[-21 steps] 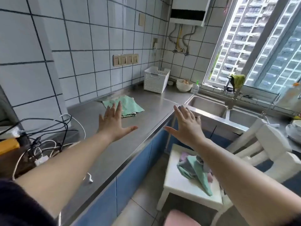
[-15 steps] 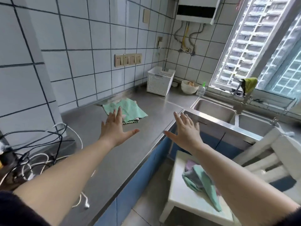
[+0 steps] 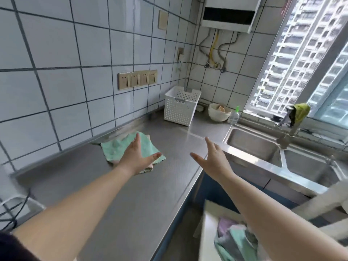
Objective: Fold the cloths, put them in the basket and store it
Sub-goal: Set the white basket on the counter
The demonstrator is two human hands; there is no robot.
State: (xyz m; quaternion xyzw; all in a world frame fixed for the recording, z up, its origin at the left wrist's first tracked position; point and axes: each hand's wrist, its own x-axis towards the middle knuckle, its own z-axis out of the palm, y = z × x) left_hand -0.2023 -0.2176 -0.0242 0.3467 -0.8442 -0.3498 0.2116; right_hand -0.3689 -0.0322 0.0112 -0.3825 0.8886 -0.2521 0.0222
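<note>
Neither grip holds anything. The left hand (image 3: 136, 157) is spread wide, fingers straight and thumb out to the side, over the folded green cloth (image 3: 114, 150); whether the palm actually presses on it or hangs just above cannot be told. The right hand (image 3: 214, 159) is also open with straight fingers, over the front edge of the surface (image 3: 116, 204), apart from the cloth.

In the head view, the green cloth lies on the steel surface close to its back edge, under the tiled wall, with a paler layer showing beneath its near corner. The white perforated basket (image 3: 179, 108) stands upright in the far back corner of the surface, well apart from the cloth. Just beside it, toward the window, are a stack of pale bowls (image 3: 219, 112) and a small clear bottle with a green top (image 3: 234, 115). The double sink (image 3: 254, 147) is set into the surface at its right end, and a yellow-green rag (image 3: 301, 111) hangs over the tap.

Below the surface's front edge, a crumpled heap of unfolded cloths (image 3: 233, 240), green, grey and pinkish, sits on a white stool (image 3: 209, 232), partly hidden by the right forearm. Dark cables (image 3: 11, 213) lie at the surface's near left end.
</note>
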